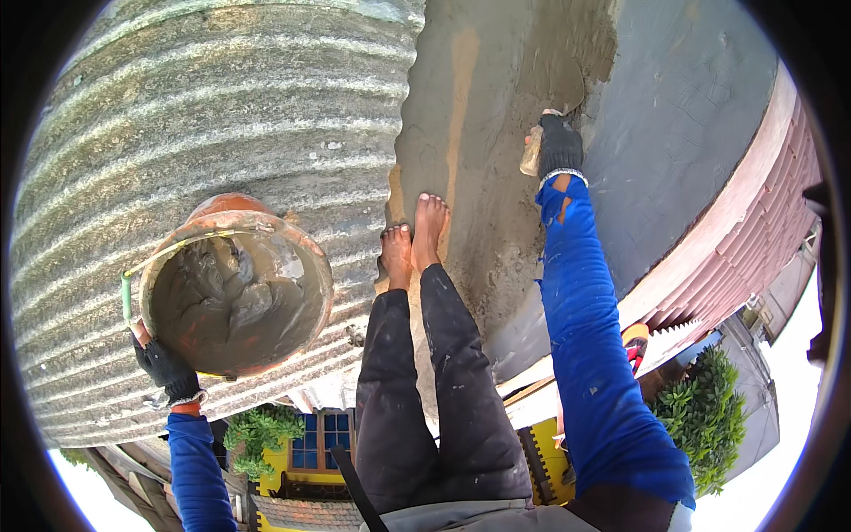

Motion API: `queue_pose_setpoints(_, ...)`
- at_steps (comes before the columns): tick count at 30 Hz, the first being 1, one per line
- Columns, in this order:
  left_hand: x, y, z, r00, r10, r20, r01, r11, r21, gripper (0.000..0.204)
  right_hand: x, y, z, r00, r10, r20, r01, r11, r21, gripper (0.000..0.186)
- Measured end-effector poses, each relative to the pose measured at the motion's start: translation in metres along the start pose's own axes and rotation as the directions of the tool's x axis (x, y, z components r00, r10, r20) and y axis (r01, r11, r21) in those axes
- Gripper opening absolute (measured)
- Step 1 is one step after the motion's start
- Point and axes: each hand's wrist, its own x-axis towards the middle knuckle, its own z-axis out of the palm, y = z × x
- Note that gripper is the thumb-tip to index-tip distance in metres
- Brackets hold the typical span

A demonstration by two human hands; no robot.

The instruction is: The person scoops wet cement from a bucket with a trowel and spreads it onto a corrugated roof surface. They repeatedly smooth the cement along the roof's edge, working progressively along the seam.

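My left hand (166, 362), in a dark glove with bare fingertips, is closed at the left side of an orange bucket (325, 284), where its wire handle with a green grip (126, 297) comes down. Wet grey mortar (235, 293) fills much of the bucket. My right hand (560, 146), gloved the same way, is wrapped round a trowel; its pale wooden handle (531, 152) sticks out to the left of the fist. The trowel's blade is mostly hidden against the wet grey mortar surface (554, 62) beyond the hand.
Corrugated roof sheeting (292, 115) spreads on the left under the bucket. My bare feet (417, 235) stand on the mortared strip beside its edge. A smooth grey slope (683, 133) lies to the right, then a pinkish edge (736, 195) and roof tiles (753, 239). Houses and trees show far below.
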Motion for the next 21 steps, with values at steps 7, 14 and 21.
queue_pose_setpoints(7, -0.004, 0.001, 0.011, 0.999, -0.011, 0.033, 0.016, 0.990, -0.137, 0.055, -0.150, 0.012, -0.048, 0.829, -0.547, 0.114, 0.520, 0.680, -0.517, 0.054)
queue_pose_setpoints(14, -0.008, 0.005, 0.023, 0.998, 0.061, 0.003, -0.061, 0.994, -0.087, 0.052, -0.291, -0.025, -0.066, 0.601, -0.153, 0.785, 0.791, 0.257, -0.555, 0.058)
queue_pose_setpoints(21, -0.013, 0.017, 0.025, 0.991, 0.131, 0.007, -0.131, 0.991, 0.012, 0.051, -0.344, -0.051, 0.016, 0.221, -0.102, 0.970, 0.965, -0.120, -0.232, 0.048)
